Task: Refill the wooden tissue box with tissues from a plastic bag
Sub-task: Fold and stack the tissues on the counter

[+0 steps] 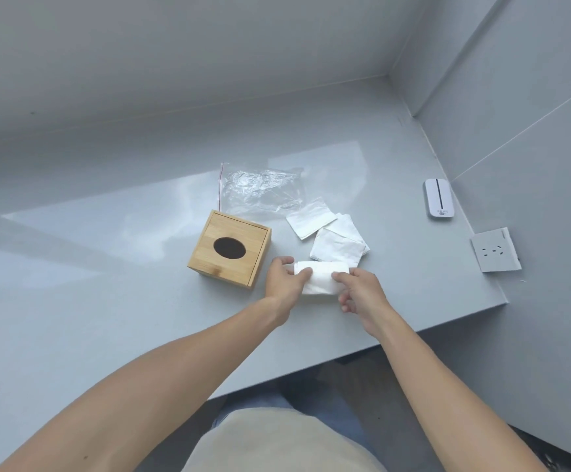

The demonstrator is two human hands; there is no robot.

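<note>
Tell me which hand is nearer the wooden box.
Left. The left hand is just right of the box, holding the tissue; the right hand holds the tissue's far end.

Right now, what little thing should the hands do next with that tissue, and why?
Probably carry the tissue leftward to the wooden box and push it through the dark oval hole. Both the left hand and right hand already hold it, folded small, right beside the box. The plastic bag looks empty, and more tissues wait on the table.
</note>
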